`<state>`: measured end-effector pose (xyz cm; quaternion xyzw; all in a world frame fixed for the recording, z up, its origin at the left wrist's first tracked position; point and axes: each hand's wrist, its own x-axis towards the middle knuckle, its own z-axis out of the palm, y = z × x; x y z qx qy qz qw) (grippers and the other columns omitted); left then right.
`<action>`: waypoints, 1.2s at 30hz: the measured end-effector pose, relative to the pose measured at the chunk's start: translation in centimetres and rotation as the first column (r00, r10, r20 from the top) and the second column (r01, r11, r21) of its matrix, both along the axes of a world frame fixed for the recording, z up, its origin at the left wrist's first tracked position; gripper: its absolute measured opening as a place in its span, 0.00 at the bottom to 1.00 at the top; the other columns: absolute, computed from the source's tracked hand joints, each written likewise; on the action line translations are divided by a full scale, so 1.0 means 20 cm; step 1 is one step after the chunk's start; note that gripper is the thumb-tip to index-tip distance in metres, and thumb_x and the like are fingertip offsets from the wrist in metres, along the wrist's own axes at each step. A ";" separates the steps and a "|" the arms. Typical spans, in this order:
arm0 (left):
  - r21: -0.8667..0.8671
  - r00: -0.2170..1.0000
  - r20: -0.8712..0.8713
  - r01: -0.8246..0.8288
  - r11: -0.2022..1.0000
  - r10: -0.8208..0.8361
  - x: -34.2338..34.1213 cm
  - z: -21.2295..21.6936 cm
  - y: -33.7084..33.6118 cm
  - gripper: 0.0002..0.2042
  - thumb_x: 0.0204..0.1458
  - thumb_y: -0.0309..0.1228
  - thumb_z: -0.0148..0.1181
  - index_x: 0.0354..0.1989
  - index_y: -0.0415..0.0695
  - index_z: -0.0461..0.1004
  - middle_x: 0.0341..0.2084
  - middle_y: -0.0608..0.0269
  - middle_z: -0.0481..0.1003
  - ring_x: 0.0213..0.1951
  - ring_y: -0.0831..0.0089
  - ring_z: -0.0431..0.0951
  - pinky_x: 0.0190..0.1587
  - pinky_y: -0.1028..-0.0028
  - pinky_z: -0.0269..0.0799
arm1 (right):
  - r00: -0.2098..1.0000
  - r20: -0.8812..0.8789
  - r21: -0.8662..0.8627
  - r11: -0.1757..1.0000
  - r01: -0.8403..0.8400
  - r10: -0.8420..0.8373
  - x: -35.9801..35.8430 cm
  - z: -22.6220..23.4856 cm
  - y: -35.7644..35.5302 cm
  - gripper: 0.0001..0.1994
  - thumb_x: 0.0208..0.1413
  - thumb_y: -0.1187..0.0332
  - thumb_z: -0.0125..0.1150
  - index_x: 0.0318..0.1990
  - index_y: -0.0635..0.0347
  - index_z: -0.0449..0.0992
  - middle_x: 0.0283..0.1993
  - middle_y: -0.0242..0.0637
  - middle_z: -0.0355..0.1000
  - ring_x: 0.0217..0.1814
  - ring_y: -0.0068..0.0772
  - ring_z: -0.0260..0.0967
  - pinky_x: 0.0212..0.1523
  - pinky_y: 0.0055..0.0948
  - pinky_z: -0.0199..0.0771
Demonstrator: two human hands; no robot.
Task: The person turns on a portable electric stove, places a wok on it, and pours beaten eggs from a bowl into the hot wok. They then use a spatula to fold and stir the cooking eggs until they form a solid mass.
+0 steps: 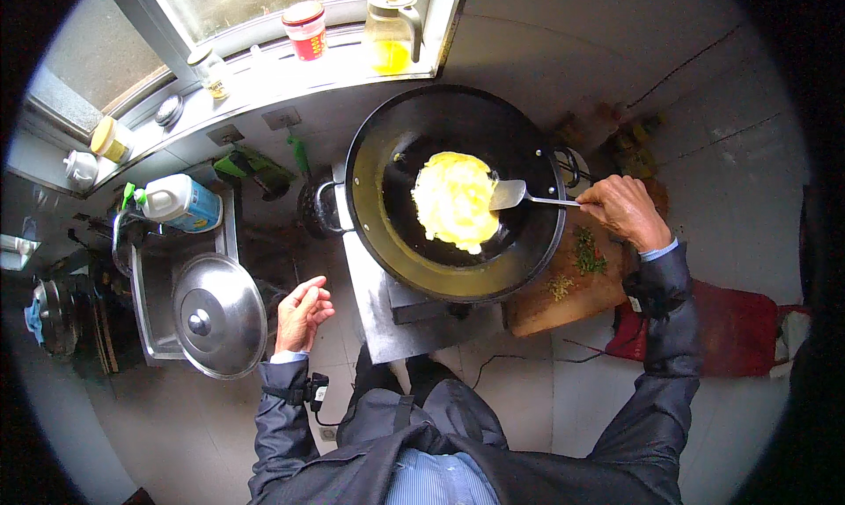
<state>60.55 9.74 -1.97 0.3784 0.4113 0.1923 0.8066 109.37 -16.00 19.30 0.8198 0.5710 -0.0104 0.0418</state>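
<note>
A large black wok (387,250) stands on the stove, with a round yellow layer of cooking egg (453,199) lying in it. From the right, my right hand (629,213) grips the handle of a metal spatula (510,194). The spatula's blade touches the right edge of the egg. My left hand (302,316) hangs in the air left of the stove, with loosely bent fingers and nothing in it. Closest to this hand is a round steel lid (220,316) with a knob, resting over the front of the sink.
Chopped greens (588,251) and pale minced bits lie on a wooden cutting board (537,316) right of the wok. A white jug with a blue label (185,202) stands by the sink (145,316). Jars and an oil pitcher (390,29) line the windowsill. A red bag (731,329) is at right.
</note>
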 end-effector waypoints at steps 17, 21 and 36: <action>-0.010 1.000 -0.004 -0.008 1.000 0.008 -0.05 -0.01 -0.05 0.19 0.67 0.34 0.60 0.63 0.37 0.72 0.39 0.62 0.79 0.36 0.76 0.81 0.40 0.76 0.83 | 0.993 0.014 -0.099 0.988 0.118 -0.118 0.03 0.04 0.00 0.07 0.53 0.61 0.73 0.39 0.45 0.86 0.37 0.33 0.78 0.44 0.44 0.75 0.43 0.43 0.71; -0.012 1.000 -0.003 -0.016 1.000 0.016 -0.06 -0.01 -0.06 0.19 0.67 0.34 0.60 0.63 0.37 0.72 0.39 0.62 0.79 0.36 0.76 0.81 0.40 0.77 0.83 | 0.995 0.028 0.071 0.993 -0.099 0.098 -0.01 0.02 0.03 0.07 0.52 0.64 0.73 0.38 0.49 0.89 0.34 0.40 0.82 0.39 0.49 0.78 0.38 0.46 0.74; -0.023 1.000 -0.010 -0.026 0.999 0.026 -0.08 -0.03 -0.08 0.19 0.67 0.34 0.61 0.62 0.37 0.73 0.39 0.62 0.80 0.36 0.77 0.81 0.41 0.77 0.84 | 0.963 -0.265 -0.137 0.990 0.017 -0.054 0.05 -0.04 0.40 0.11 0.53 0.60 0.73 0.42 0.50 0.89 0.40 0.42 0.83 0.45 0.48 0.81 0.47 0.44 0.79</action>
